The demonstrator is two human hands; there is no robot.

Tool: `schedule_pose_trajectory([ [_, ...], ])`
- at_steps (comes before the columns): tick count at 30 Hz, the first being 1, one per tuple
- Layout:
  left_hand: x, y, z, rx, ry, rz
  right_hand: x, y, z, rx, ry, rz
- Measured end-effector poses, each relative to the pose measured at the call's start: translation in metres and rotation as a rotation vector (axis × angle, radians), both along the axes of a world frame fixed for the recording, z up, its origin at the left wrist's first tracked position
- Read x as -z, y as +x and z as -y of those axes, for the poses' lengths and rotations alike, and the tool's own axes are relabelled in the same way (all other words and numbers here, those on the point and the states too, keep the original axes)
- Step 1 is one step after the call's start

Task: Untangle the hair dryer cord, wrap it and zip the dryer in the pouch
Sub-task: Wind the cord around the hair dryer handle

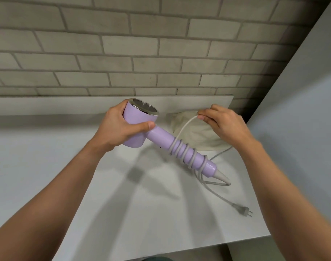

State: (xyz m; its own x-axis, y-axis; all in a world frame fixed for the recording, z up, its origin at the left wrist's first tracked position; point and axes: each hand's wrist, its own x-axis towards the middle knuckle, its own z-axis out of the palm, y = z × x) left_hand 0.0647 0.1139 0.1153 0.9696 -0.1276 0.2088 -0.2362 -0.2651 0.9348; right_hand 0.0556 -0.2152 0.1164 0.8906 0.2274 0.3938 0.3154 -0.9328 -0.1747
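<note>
My left hand (116, 129) grips the head of a lilac hair dryer (160, 136) and holds it above the table, handle pointing down to the right. The grey cord (183, 150) is coiled several times around the handle. My right hand (221, 122) pinches a taut stretch of the cord above the handle. The remaining cord trails loose over the table to the plug (242, 209), which lies near the front right. A cream fabric pouch (196, 134) lies flat behind the dryer, partly under my right hand.
The white table (47, 166) ends at a front edge low in the view. A raised white ledge (66, 105) runs along the brick wall (142, 44) behind. A pale panel (302, 110) stands close on the right.
</note>
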Motion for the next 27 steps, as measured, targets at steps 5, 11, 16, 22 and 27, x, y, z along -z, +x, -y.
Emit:
schedule_pose_trajectory([
  [5, -0.005, -0.002, 0.005, 0.063, -0.241, -0.082, 0.021, 0.003, -0.01, -0.053, 0.092, -0.12],
  [11, -0.003, 0.004, 0.012, -0.071, -0.38, -0.104, 0.06, -0.016, -0.025, -0.035, 0.181, -0.139],
  [16, 0.005, 0.014, 0.014, -0.276, -0.382, -0.072, 0.052, -0.024, -0.059, -0.197, 0.025, -0.361],
  [22, 0.016, 0.022, 0.012, -0.462, -0.199, 0.008, 0.038, -0.041, -0.082, -0.282, 0.067, -0.465],
  [27, 0.03, 0.02, 0.004, -0.492, 0.042, 0.085, 0.007, -0.057, -0.075, -0.373, 0.067, -0.557],
])
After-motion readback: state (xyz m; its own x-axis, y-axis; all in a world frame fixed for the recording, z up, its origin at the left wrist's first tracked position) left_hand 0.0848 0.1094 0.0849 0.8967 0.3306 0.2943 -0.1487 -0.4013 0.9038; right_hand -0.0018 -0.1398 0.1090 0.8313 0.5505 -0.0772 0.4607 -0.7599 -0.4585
